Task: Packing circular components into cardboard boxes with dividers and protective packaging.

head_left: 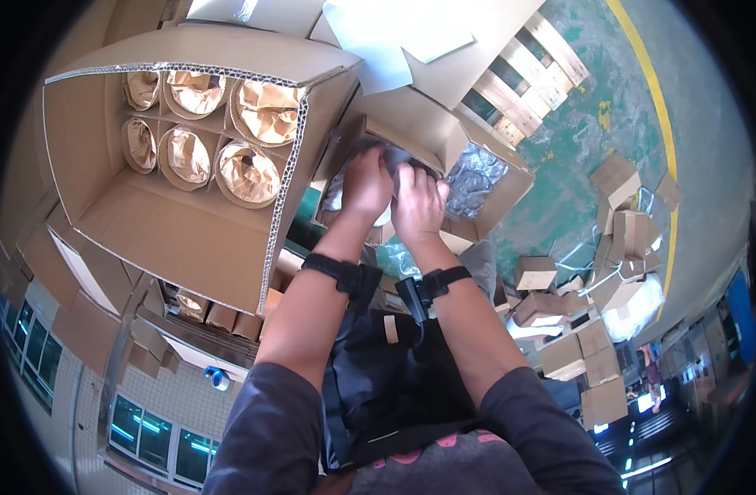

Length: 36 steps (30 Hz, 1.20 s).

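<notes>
Both my hands are close together over an open cardboard box (pixel 440 124). My left hand (pixel 367 183) is closed, its fingertips pressed against a dark grey, soft-looking piece (pixel 404 157). Beside it, my right hand (pixel 419 202) curls its fingers over the same piece from the near side. The hands hide most of that piece, so its exact kind cannot be made out. To the right of my right hand, clear plastic bags (pixel 475 177) with dark contents fill another part of the box. Some clear plastic also shows just left of my left hand.
A large open carton (pixel 172 239) at left holds several cardboard tubes (pixel 248 172) stuffed with brown paper. White sheets (pixel 370 41) lie behind the box. A wooden pallet (pixel 526 78) stands at far right. Loose cartons (pixel 630 235) and plastic wrap pile up on the right floor.
</notes>
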Each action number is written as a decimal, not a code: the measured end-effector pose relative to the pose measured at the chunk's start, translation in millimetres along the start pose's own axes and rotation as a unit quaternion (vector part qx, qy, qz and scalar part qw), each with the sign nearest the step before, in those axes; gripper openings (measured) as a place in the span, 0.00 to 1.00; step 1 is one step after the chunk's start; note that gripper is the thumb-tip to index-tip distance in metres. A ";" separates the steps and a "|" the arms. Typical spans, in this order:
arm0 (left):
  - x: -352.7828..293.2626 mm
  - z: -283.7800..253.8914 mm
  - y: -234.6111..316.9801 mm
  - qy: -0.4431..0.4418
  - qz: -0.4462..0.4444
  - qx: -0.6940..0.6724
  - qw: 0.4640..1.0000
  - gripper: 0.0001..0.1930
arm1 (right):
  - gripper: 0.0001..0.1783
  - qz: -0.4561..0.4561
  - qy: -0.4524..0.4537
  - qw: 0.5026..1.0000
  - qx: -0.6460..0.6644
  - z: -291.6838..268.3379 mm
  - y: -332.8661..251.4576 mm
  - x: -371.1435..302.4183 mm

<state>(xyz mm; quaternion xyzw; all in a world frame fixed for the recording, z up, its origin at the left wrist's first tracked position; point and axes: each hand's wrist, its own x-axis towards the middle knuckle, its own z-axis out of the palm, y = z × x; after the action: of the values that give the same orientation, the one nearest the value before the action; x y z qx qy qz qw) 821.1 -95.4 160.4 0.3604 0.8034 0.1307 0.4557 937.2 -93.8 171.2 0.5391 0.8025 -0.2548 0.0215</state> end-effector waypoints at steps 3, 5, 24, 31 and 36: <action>-8.2 4.9 -12.3 0.043 0.009 0.018 0.999 0.20 | 0.30 -0.045 0.000 0.981 0.190 -49.6 -0.5 -9.7; -10.5 11.1 7.1 -0.031 -0.048 0.016 0.998 0.27 | 0.34 -0.021 -0.075 0.968 0.237 -96.1 18.5 -28.8; -1.1 65.2 -2.1 0.060 0.027 0.220 0.973 0.23 | 0.37 0.332 -0.212 0.523 0.756 -203.5 35.7 -46.1; -67.6 -18.4 25.5 -0.096 0.041 -0.125 0.987 0.30 | 0.31 0.275 -0.301 0.550 0.729 -265.6 -94.7 9.2; -188.9 -76.2 -14.5 -0.200 0.018 -0.416 0.887 0.29 | 0.29 0.021 -0.474 0.785 0.398 -218.4 -283.4 98.9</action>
<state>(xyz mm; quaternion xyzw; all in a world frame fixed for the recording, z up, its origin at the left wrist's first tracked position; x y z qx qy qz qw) 812.9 -228.5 315.1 0.1704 0.5603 0.3866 0.7124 700.0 3.2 439.9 0.3277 0.5075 -0.7745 0.1878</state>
